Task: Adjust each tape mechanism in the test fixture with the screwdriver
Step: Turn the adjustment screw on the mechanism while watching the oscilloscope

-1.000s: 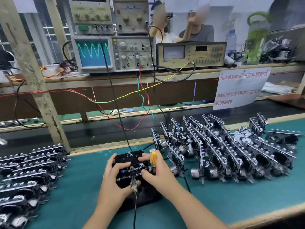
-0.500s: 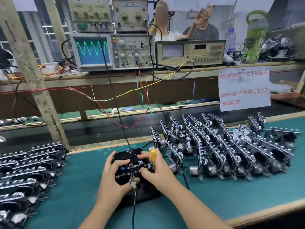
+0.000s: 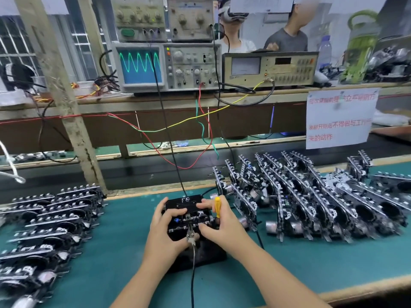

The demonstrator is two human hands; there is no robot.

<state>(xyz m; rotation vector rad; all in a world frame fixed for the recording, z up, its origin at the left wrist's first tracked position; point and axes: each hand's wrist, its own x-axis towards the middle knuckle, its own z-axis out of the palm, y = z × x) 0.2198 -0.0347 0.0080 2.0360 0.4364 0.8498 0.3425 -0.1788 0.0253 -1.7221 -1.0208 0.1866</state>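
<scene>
The black test fixture point(image 3: 189, 221), marked "FE" on top, sits mid-bench on the green mat point(image 3: 124, 236), as it did half a second ago. The left hand point(image 3: 165, 232) has kept its curled grip on the fixture's left side. The right hand point(image 3: 220, 225) still holds the yellow-handled screwdriver point(image 3: 217, 206) upright, fingers over the fixture. Stacked tape mechanisms point(image 3: 311, 196) crowd the right; another pile point(image 3: 49, 218) sits left, with bare mat between.
</scene>
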